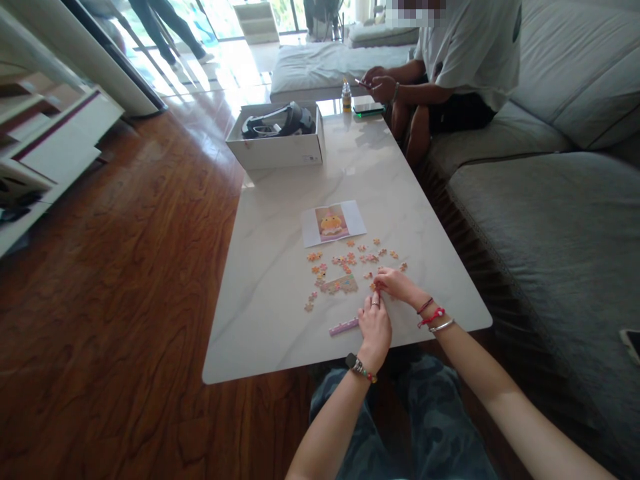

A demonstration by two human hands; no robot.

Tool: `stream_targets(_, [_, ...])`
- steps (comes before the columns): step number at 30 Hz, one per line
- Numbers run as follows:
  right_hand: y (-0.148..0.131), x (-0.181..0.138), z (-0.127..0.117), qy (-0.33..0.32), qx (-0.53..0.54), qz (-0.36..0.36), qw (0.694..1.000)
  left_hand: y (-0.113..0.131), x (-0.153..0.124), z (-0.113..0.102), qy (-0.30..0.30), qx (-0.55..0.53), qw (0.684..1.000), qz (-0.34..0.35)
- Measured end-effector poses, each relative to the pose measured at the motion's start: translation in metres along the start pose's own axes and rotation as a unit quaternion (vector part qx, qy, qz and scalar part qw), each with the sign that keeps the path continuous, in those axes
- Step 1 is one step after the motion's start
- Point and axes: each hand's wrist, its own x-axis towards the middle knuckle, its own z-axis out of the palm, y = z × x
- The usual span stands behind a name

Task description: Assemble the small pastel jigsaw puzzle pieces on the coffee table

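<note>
Small jigsaw pieces lie scattered on a white marble table, near a joined patch of pieces and a purple joined strip. A reference picture of a yellow figure lies just beyond them. My left hand and my right hand meet over the table, fingers pinched together on a small puzzle piece. The left wrist wears a watch; the right wrist wears bracelets.
A white box with a dark headset stands at the table's far end, beside a small bottle and a phone. Another person sits on the grey sofa, holding something small. Wooden floor lies left.
</note>
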Motion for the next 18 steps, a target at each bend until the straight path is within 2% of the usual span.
stream_targets(10, [0.0008, 0.0057, -0.0047, -0.042, -0.012, 0.004, 0.999, 0.0025, 0.0002, -0.0024, 0.003, -0.021, 1.0, -0.022])
stream_targets(18, [-0.0028, 0.0066, -0.0065, -0.054, -0.064, -0.027, 0.996, -0.0006, 0.0055, -0.0043, 0.006, -0.019, 1.0, -0.011])
